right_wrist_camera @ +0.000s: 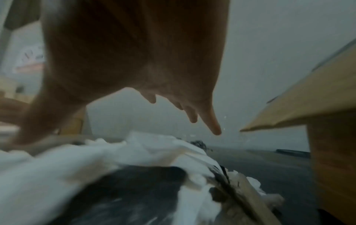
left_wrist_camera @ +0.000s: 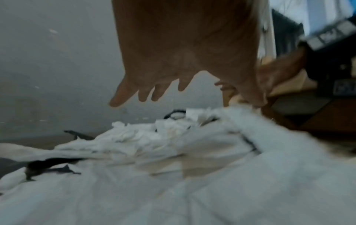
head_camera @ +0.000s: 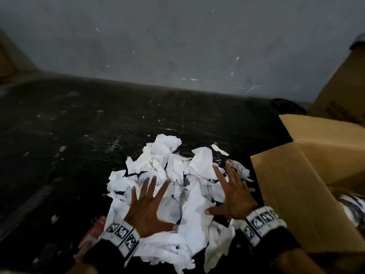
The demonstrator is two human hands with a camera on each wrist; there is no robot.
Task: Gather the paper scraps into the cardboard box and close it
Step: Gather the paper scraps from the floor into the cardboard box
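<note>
A heap of white paper scraps (head_camera: pixel 173 186) lies on the dark floor (head_camera: pixel 69 135), just beside the open cardboard box (head_camera: pixel 308 196) at its right. Both hands are over the heap with palms down. The left hand (head_camera: pixel 147 206) has its grip spread, fingers straight and fanned over the near-left part of the pile. The right hand (head_camera: pixel 233 191) is spread the same way over the right part, close to the box's near wall. Whether the palms press the paper or hover just above it cannot be told; the wrist views are blurred.

A box flap (head_camera: pixel 324 131) juts out above and beyond the right hand. A second, larger carton (head_camera: pixel 343 91) stands behind the box against the grey wall (head_camera: pixel 177 42). A red-printed item (head_camera: pixel 94 230) lies partly under the pile's left edge. Small flecks dot the floor to the left and beyond the heap, where the floor runs to the wall.
</note>
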